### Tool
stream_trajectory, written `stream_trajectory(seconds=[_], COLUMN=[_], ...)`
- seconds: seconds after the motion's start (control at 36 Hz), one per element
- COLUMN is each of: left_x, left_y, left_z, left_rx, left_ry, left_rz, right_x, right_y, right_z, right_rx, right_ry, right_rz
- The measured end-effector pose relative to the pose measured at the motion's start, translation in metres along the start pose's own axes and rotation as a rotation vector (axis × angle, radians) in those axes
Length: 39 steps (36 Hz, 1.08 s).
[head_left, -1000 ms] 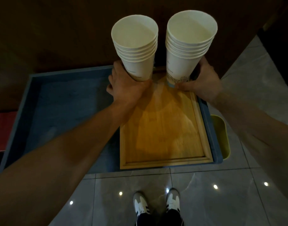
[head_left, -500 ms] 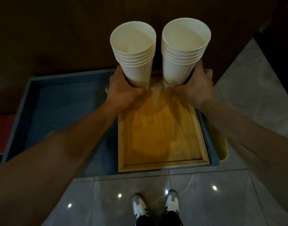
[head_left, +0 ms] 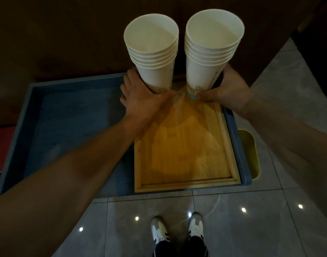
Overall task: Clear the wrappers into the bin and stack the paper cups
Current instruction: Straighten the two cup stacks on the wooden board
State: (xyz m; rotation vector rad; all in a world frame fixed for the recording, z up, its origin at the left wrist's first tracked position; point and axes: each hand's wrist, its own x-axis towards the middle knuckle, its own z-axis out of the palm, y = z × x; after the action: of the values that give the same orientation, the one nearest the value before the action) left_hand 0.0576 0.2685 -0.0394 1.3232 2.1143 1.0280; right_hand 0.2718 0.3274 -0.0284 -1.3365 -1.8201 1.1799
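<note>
Two upright stacks of white paper cups stand side by side at the far end of a wooden tray (head_left: 184, 160). My left hand (head_left: 140, 99) grips the base of the left cup stack (head_left: 153, 58). My right hand (head_left: 227, 89) grips the base of the right cup stack (head_left: 210, 51). Each stack holds several nested cups, and the two almost touch at the rims. No wrappers are visible on the tray.
The wooden tray lies on the right part of a blue-rimmed table (head_left: 66, 115). A yellow-green bin (head_left: 249, 153) stands on the floor just right of the table. Dark wall behind the cups. Grey tiled floor and my shoes (head_left: 177, 230) are below.
Both hands slid a little lower on the cup bases and the two stacks came closer together; the view shifted slightly.
</note>
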Motion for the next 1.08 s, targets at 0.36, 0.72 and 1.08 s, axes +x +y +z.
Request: stream_trajectory(seconds=[0.36,0.72,1.08], left_x=[0.005,0.010,0.000], left_y=[-0.003,-0.009,-0.004], left_z=[-0.006,-0.012,-0.004], left_rx=[-0.032,-0.088,-0.044], left_ry=[-0.041,-0.150,0.025], left_rz=[0.078,0.073,0.022], right_x=[-0.006,-0.008,0.005], right_y=[-0.001,0.000,0.005], right_z=[0.011,0.015,-0.006], right_rx=[-0.089,-0.136,0.030], right_ry=[0.138,0.133,-0.036], right_rz=[0.063,0.079,0.015])
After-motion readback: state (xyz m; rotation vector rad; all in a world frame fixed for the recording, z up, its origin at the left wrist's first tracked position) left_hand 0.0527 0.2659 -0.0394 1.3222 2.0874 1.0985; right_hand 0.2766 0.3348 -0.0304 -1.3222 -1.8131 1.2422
